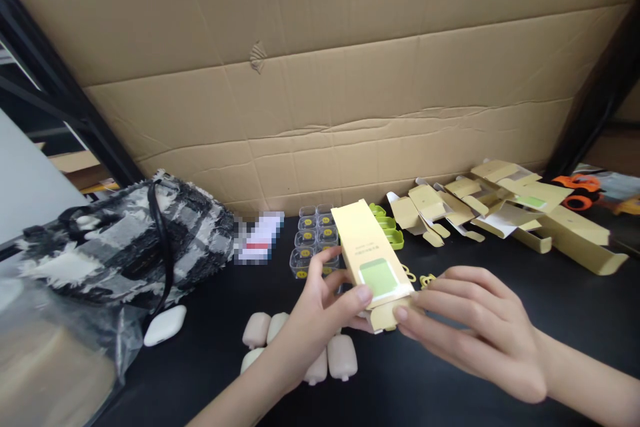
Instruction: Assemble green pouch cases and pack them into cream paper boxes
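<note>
A long yellow carton (361,240) with a green window sits between both hands over the black table. My left hand (320,310) grips its near end from the left, thumb on top by the window. My right hand (470,323) pinches the flap at the same near end from the right. Several beige soft cases (343,357) lie under my left hand. Behind the carton stand small clear cups (314,235) with yellow smiley faces, and green parts (393,230) lie beside them.
A heap of flat and half-folded yellow cartons (520,207) lies at the right rear. A black-and-white patterned bag (135,240) and a white earbud case (165,325) are at left. A large cardboard sheet (320,80) forms the back wall. An orange toy (577,188) sits far right.
</note>
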`<act>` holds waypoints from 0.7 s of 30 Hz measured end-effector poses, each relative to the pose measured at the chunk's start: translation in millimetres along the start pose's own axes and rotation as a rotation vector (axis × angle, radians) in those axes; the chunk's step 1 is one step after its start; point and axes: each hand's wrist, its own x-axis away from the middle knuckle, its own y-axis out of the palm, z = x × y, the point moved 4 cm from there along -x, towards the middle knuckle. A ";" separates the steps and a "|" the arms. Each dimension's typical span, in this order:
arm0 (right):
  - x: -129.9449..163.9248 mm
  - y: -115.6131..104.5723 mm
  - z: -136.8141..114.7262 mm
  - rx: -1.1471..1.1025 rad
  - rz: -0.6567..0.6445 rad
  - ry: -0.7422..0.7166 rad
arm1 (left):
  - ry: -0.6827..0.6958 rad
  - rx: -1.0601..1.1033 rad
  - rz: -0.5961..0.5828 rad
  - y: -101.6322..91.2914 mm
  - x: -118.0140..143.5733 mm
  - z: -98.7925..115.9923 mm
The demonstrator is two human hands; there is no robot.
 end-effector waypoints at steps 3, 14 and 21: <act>-0.5 -0.1 1.0 -0.008 -0.002 0.016 | 0.001 -0.006 -0.015 0.6 0.5 0.4; -0.6 0.7 2.5 -0.154 0.014 0.092 | 0.025 -0.008 -0.138 1.9 1.7 -6.3; -0.1 4.4 -0.5 -0.229 -0.045 0.087 | -0.001 -0.067 -0.149 7.7 9.7 -4.0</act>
